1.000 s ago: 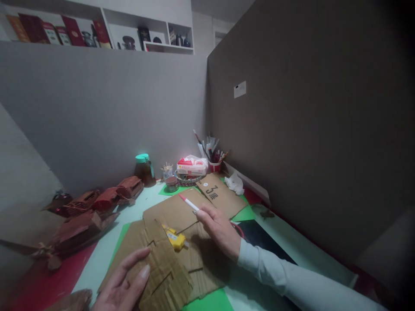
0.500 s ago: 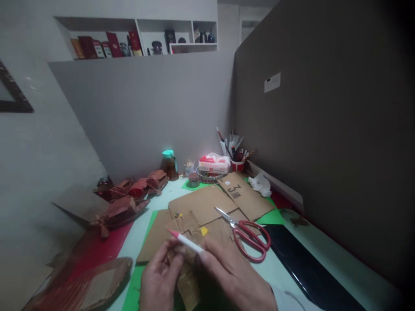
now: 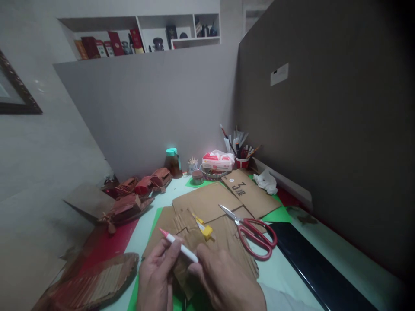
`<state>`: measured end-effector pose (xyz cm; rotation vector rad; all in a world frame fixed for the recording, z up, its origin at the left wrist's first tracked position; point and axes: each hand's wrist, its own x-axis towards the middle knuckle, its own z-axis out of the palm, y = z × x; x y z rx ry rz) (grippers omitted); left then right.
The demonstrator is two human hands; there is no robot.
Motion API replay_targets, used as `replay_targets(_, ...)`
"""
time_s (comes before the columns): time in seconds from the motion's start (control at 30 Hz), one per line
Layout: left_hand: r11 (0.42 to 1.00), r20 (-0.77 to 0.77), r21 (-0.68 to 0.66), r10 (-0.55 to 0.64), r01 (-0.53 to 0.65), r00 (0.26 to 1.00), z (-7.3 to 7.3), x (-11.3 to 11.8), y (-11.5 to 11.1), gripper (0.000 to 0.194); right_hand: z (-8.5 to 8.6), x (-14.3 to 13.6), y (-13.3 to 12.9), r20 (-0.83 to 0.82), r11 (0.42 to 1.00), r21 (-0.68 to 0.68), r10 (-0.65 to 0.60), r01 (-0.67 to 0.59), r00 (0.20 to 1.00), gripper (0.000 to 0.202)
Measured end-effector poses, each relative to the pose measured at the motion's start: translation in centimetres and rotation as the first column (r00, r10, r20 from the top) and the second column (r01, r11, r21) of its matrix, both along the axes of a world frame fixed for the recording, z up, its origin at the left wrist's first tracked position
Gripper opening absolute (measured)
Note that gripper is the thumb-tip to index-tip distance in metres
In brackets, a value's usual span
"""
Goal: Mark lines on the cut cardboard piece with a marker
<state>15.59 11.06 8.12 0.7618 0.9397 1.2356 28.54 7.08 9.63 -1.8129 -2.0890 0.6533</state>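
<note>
Corrugated brown cardboard piece (image 3: 188,268), one, folded and ridged, sits low in the frame over a green cutting mat (image 3: 275,214) on the worktop (image 3: 324,259), pinched at its left edge by the left hand (image 3: 155,280). One white pen with a pink cap (image 3: 180,246) lies across both hands; the right hand (image 3: 227,285) has its fingers closed on the barrel, and the left thumb touches the capped end. One yellow utility knife (image 3: 203,226) rests on the flat cardboard sheets (image 3: 207,201) just beyond, count of sheets unclear where they overlap. One pair of red-handled scissors (image 3: 253,231) lies to the right, blades apart. One red pen cup (image 3: 242,162) stands at the back; its contents are too small to count. Both wrists are cut off by the frame's lower edge.
</note>
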Motion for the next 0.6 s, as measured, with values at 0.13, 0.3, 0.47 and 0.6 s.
replay_targets(0.13,0.999,0.015,-0.029,-0.019,0.019,1.0,0.1,-0.3,-0.2,0.026,-0.5,0.2,-0.3,-0.015,1.0,-0.008,-0.017,0.017,1.0,0.015)
replay_targets(0.3,0.998,0.047,-0.045,-0.051,0.053,0.998,-0.3,-0.2,-0.3,0.027,-1.3,0.0,-0.7,-0.061,0.999,-0.027,-0.039,0.037,0.997,0.01)
replay_targets(0.47,0.996,0.067,-0.061,-0.068,0.072,0.995,-0.5,-0.1,-0.7,0.022,-2.0,0.2,-1.4,-0.133,0.997,0.017,-0.068,0.071,0.989,0.013)
replay_targets(0.6,0.99,0.057,-0.089,-0.102,0.107,0.993,-0.5,-0.6,-0.9,0.017,-2.1,0.5,-1.9,-0.253,0.999,0.042,0.004,0.006,0.968,0.018)
